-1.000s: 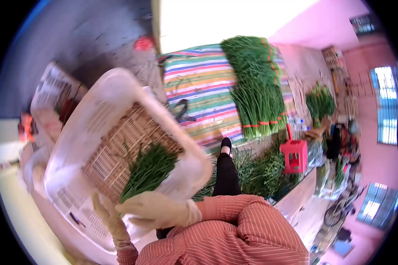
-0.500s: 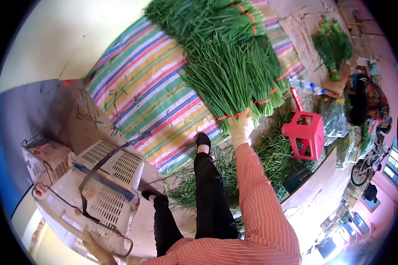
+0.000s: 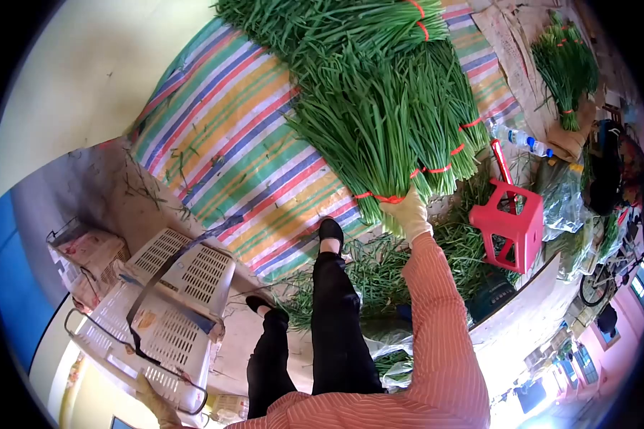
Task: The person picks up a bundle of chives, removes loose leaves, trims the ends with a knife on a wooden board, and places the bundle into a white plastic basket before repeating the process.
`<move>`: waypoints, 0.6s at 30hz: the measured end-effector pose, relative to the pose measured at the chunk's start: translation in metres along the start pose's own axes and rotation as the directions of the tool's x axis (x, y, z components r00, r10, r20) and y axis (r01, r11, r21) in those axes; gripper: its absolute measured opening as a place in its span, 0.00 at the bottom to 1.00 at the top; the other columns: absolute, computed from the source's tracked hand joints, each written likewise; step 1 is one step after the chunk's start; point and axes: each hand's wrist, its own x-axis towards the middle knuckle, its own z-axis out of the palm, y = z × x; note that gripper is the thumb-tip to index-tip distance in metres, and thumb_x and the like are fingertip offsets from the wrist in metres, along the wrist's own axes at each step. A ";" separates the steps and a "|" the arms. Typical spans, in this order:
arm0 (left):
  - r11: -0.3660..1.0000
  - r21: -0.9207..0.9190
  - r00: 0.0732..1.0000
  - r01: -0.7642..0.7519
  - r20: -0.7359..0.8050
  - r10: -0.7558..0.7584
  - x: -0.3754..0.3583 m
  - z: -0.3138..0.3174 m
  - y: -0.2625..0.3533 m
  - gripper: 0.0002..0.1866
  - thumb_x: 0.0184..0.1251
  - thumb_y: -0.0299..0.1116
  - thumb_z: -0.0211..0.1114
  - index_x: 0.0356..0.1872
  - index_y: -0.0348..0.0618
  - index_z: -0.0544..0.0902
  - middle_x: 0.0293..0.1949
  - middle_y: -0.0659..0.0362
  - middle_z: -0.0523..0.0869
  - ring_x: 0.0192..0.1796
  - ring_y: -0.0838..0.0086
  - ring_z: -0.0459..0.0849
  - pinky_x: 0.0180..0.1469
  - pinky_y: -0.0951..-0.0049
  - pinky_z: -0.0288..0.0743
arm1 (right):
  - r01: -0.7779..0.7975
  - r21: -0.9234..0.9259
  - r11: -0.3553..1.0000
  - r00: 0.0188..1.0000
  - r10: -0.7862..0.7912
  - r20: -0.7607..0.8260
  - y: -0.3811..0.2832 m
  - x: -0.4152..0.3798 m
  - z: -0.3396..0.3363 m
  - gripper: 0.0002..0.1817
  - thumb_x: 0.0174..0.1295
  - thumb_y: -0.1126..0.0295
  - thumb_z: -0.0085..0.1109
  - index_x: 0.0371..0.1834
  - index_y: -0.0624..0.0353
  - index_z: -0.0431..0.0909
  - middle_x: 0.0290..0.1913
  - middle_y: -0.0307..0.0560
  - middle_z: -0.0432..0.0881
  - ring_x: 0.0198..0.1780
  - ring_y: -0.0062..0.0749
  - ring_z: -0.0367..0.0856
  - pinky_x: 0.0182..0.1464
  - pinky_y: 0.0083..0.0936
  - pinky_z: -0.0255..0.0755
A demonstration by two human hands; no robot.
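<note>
My right hand, in a pale glove, grips a bunch of garlic chives at its stalk end, right by the red band. The long green leaves of that bunch point away from me. Similar banded chive bunches lie close alongside it, on a striped plastic sheet. At the lower left edge, my left hand, also gloved, has its fingers stretched out beside a white plastic crate. The crate partly overlaps that hand's surroundings, and nothing shows in its fingers.
A pink stool stands to the right, near plastic bottles. Loose chive leaves cover the floor around my feet. Another chive bunch lies at the upper right. A pale wall bounds the left side.
The view has shifted slightly, so the stool and bunches appear farther right. My right hand remains at the stalk end, its fingers now around the bunch by the red band. My left hand has hardly moved.
</note>
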 end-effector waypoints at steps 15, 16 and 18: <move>0.921 -0.312 0.958 -0.234 -0.233 0.165 -0.014 0.011 0.007 0.29 0.75 0.39 0.59 0.68 0.28 0.67 0.57 0.49 0.79 0.54 0.70 0.80 0.54 0.69 0.77 | -0.469 0.792 0.391 0.551 -0.571 0.609 -0.252 -0.304 -0.055 0.25 0.67 0.57 0.65 0.61 0.61 0.76 0.53 0.43 0.84 0.54 0.29 0.83 0.61 0.28 0.75; 0.932 -0.318 0.983 -0.175 -0.107 0.148 -0.019 0.000 0.012 0.34 0.73 0.39 0.60 0.71 0.27 0.63 0.64 0.47 0.74 0.60 0.68 0.77 0.62 0.67 0.73 | -0.386 0.790 0.476 0.539 -0.579 0.612 -0.270 -0.330 -0.060 0.25 0.67 0.57 0.65 0.61 0.62 0.76 0.52 0.42 0.84 0.53 0.28 0.83 0.60 0.27 0.75; 0.879 0.376 0.886 -0.292 -0.240 0.397 0.009 -0.005 -0.013 0.43 0.68 0.51 0.64 0.71 0.26 0.61 0.69 0.37 0.67 0.69 0.48 0.69 0.73 0.54 0.59 | -0.199 0.767 0.610 0.459 -0.633 0.623 -0.288 -0.365 -0.052 0.26 0.65 0.58 0.67 0.59 0.63 0.76 0.49 0.40 0.83 0.50 0.25 0.81 0.56 0.25 0.75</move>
